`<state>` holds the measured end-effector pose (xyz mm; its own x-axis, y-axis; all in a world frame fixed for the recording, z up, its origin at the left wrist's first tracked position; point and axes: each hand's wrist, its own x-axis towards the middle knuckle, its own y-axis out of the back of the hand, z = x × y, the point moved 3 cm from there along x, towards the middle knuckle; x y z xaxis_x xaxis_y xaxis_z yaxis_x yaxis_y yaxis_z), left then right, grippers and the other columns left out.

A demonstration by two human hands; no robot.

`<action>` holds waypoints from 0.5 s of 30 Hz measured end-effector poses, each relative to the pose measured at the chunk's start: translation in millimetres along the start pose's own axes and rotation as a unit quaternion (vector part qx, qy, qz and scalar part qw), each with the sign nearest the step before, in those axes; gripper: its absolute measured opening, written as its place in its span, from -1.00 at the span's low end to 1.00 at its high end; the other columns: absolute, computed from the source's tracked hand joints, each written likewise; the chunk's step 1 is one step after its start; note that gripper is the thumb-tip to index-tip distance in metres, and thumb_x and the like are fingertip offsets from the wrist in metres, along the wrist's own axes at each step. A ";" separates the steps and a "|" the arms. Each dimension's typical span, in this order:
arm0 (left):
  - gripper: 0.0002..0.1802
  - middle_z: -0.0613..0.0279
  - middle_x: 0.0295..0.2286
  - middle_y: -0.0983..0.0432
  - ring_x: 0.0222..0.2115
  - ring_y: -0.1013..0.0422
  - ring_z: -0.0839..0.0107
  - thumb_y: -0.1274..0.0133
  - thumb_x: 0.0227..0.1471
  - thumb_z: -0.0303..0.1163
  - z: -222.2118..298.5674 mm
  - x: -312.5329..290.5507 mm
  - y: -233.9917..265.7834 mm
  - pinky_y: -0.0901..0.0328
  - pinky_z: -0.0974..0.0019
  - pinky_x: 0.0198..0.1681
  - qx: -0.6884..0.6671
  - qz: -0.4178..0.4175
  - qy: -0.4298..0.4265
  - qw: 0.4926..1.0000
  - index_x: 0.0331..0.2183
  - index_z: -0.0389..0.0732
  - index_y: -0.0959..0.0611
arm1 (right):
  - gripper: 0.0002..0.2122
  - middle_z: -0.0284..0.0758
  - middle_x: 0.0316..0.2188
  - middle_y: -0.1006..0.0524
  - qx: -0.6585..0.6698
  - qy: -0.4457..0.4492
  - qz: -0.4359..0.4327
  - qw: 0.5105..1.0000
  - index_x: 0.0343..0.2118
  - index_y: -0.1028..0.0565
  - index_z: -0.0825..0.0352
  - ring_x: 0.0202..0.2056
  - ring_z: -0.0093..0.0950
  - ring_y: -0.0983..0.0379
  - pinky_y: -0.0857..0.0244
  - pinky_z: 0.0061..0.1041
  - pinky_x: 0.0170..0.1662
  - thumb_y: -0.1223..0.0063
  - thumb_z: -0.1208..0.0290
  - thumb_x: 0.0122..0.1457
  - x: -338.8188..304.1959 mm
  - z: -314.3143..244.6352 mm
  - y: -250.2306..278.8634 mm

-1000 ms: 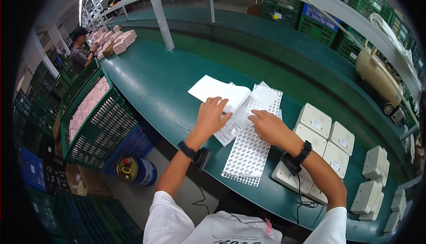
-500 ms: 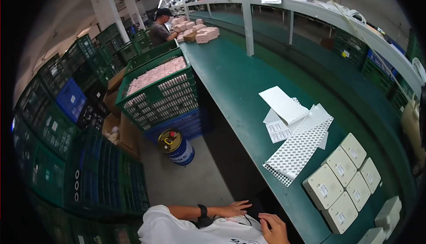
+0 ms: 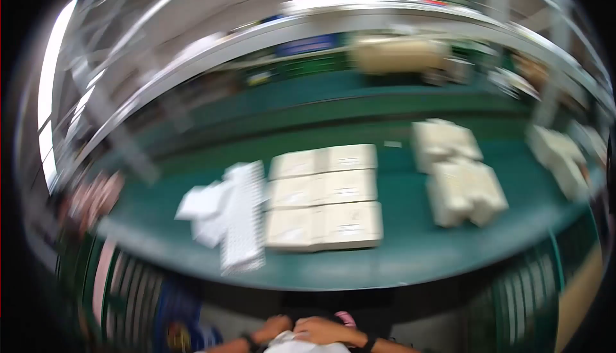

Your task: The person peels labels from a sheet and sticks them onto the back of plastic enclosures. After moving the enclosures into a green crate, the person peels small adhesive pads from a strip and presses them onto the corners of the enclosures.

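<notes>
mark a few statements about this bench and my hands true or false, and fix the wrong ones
1. The white sheets lie to the left of the block of cream boxes. True.
2. The left hand and right hand are pressing on the cream boxes. False: both are close together near the picture's lower edge, short of the worktop.
3. The block is set out in two columns of three. True.
4. The tan tank sits between the white sheets and the block. False: it is farther back, beyond the cream boxes.
5. More cream boxes stand to the right of the block. True.
</notes>
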<state>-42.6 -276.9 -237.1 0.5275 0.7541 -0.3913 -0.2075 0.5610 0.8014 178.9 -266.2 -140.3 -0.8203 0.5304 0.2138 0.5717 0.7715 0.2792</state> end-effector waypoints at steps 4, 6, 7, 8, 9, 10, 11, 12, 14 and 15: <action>-0.67 -0.04 -0.37 -0.60 -0.31 -0.57 0.07 -0.26 -0.16 -0.32 -99.8 -3.2 -69.6 -0.43 0.00 -0.36 -0.012 -0.197 -0.123 0.973 -0.28 -0.25 -0.69 | -0.71 -0.05 -0.32 -0.60 -0.038 -0.039 0.027 0.998 -0.31 -0.62 0.40 -0.29 -0.07 -0.53 -0.40 -0.16 -0.23 -0.15 0.21 0.14 -18.6 -17.9 16.0; -0.67 -0.06 -0.30 -0.57 -0.26 -0.54 0.06 -0.23 -0.12 -0.33 -98.8 -2.4 -71.5 -0.42 0.00 -0.31 0.065 -0.210 -0.178 0.959 -0.25 -0.25 -0.67 | -0.69 -0.05 -0.33 -0.61 -0.058 -0.059 0.090 0.993 -0.35 -0.63 0.40 -0.32 -0.09 -0.53 -0.39 -0.15 -0.26 -0.16 0.18 0.12 -34.5 -0.4 16.8; -0.66 -0.07 -0.27 -0.55 -0.23 -0.53 0.06 -0.22 -0.10 -0.34 -99.6 7.2 -72.1 -0.41 0.01 -0.28 0.097 -0.209 -0.195 0.953 -0.23 -0.26 -0.67 | -0.70 -0.05 -0.34 -0.61 -0.059 -0.067 0.095 0.991 -0.35 -0.62 0.40 -0.32 -0.10 -0.53 -0.39 -0.15 -0.27 -0.16 0.19 0.13 -39.2 6.7 17.7; -0.66 -0.08 -0.24 -0.53 -0.21 -0.51 0.06 -0.21 -0.08 -0.35 -100.1 12.3 -71.0 -0.40 0.01 -0.26 0.122 -0.204 -0.201 0.950 -0.21 -0.26 -0.66 | -0.70 -0.05 -0.35 -0.61 -0.053 -0.071 0.089 0.992 -0.34 -0.62 0.40 -0.32 -0.10 -0.53 -0.39 -0.15 -0.27 -0.16 0.19 0.13 -41.1 10.1 12.5; -0.66 -0.09 -0.20 -0.51 -0.18 -0.50 0.05 -0.20 -0.06 -0.36 -102.0 20.1 -72.1 -0.40 0.01 -0.23 0.143 -0.194 -0.205 0.948 -0.19 -0.26 -0.65 | -0.70 -0.04 -0.37 -0.61 -0.047 -0.074 0.078 0.993 -0.34 -0.62 0.41 -0.32 -0.11 -0.54 -0.39 -0.15 -0.27 -0.16 0.20 0.13 -47.3 11.3 13.8; -0.65 -0.10 -0.17 -0.49 -0.16 -0.48 0.05 -0.19 -0.04 -0.37 -105.8 25.6 -71.3 -0.39 0.02 -0.21 0.163 -0.183 -0.206 0.947 -0.17 -0.26 -0.64 | -0.70 -0.04 -0.37 -0.61 -0.048 -0.083 0.093 0.991 -0.34 -0.62 0.41 -0.32 -0.11 -0.54 -0.39 -0.15 -0.27 -0.16 0.20 0.13 -53.8 13.5 17.4; -0.65 -0.11 -0.13 -0.47 -0.13 -0.47 0.05 -0.17 -0.03 -0.38 -107.9 27.9 -73.7 -0.38 0.02 -0.18 0.178 -0.167 -0.199 0.949 -0.15 -0.26 -0.63 | -0.70 -0.04 -0.38 -0.61 -0.044 -0.086 0.095 0.991 -0.34 -0.62 0.41 -0.32 -0.11 -0.54 -0.39 -0.15 -0.27 -0.16 0.20 0.13 -56.1 12.7 18.4; -0.65 -0.11 -0.10 -0.45 -0.11 -0.45 0.04 -0.16 -0.01 -0.38 -111.9 35.1 -73.1 -0.38 0.02 -0.15 0.194 -0.151 -0.190 0.951 -0.13 -0.27 -0.63 | -0.70 -0.04 -0.39 -0.60 -0.040 -0.088 0.095 0.991 -0.33 -0.62 0.41 -0.33 -0.12 -0.54 -0.39 -0.15 -0.27 -0.16 0.20 0.13 -57.8 11.7 19.1; -0.64 -0.13 -0.03 -0.41 -0.05 -0.42 0.04 -0.14 0.03 -0.40 -120.6 30.4 -69.7 -0.36 0.03 -0.10 0.224 -0.115 -0.168 0.953 -0.09 -0.27 -0.61 | -0.70 -0.04 -0.41 -0.60 -0.036 -0.090 0.095 0.991 -0.33 -0.62 0.42 -0.34 -0.12 -0.54 -0.39 -0.15 -0.28 -0.15 0.21 0.13 -57.1 7.8 18.6; -0.63 -0.14 0.00 -0.39 -0.03 -0.41 0.04 -0.13 0.05 -0.41 -123.3 30.1 -68.2 -0.35 0.04 -0.08 0.239 -0.094 -0.156 0.954 -0.07 -0.27 -0.60 | -0.70 -0.03 -0.41 -0.60 -0.030 -0.085 0.100 0.991 -0.33 -0.62 0.42 -0.34 -0.12 -0.54 -0.40 -0.16 -0.28 -0.16 0.21 0.12 -53.9 6.8 19.0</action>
<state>-114.1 -250.3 -359.3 0.7528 0.4763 -0.4544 0.2751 0.3996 0.8745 233.9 -277.8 -152.9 -0.6792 0.7254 0.1115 0.7185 0.6262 0.3026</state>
